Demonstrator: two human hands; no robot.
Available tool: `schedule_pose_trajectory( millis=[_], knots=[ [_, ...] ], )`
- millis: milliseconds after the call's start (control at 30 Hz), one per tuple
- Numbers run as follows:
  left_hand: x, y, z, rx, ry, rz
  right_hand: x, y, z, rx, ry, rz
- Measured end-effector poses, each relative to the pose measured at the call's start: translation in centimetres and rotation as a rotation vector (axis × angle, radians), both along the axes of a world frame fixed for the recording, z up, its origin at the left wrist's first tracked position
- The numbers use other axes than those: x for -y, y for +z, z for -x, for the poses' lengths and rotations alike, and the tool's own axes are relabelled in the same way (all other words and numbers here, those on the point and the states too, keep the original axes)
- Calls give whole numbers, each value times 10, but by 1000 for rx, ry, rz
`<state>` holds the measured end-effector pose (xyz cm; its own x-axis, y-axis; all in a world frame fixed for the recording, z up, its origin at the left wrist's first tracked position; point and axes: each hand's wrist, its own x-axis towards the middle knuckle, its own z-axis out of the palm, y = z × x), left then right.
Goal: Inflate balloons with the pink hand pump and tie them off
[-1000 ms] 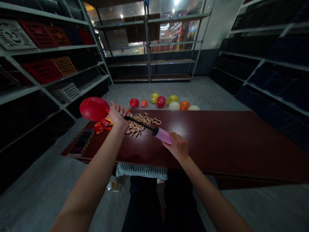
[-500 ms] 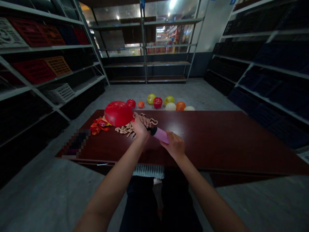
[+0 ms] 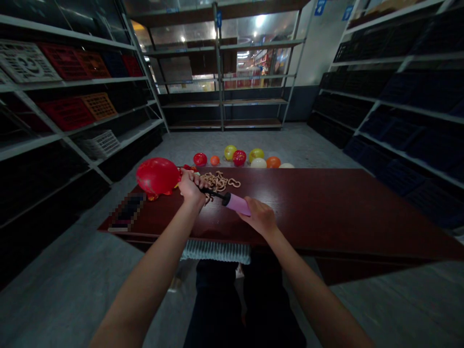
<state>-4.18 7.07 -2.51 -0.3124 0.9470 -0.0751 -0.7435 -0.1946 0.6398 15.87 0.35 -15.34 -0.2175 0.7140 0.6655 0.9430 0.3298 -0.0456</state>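
My left hand is closed round the neck of a part-inflated red balloon and the black rod end of a hand pump. My right hand grips the pump's pink barrel. Both are held just above a dark red table. A heap of pale uninflated balloons lies on the table just behind my left hand. Flat red and orange balloons lie under the inflated one.
Several inflated balloons in red, yellow, orange and white lie on the floor beyond the table. A blurred-out item sits at the table's left edge. Metal shelves with crates line the left, dark shelves the right.
The pump rod went in and has come partly out again: my left hand with the balloon moved right toward the barrel, then back to the left. The right hand stayed nearly still.
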Motion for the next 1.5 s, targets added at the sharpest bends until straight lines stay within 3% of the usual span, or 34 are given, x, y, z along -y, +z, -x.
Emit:
schedule_pose_trajectory(
  millis=[200,333,533,833,967,1067,1267,1500],
  knots=[
    [-7,36,52,-14,8,-31,-3,2,2,-20,5,-27],
    [-13,45,62,-39,15,-46,-6,0,0,-45,25,-37],
    [-28,25,26,3,100,-50,-9,-2,-7,-78,-103,-41],
    [-19,-16,-68,3,-55,-48,-7,-2,-10,-82,-190,-31],
    [-15,-31,-86,12,-39,-93,-6,0,-13,-96,-210,-31],
    [-15,-34,-76,33,-17,-68,-6,2,-9,-79,-179,0],
    [-9,-29,-34,100,59,95,-1,13,-9,128,-39,16],
    [1,-15,18,154,33,114,25,38,-58,364,0,22]
  ],
)
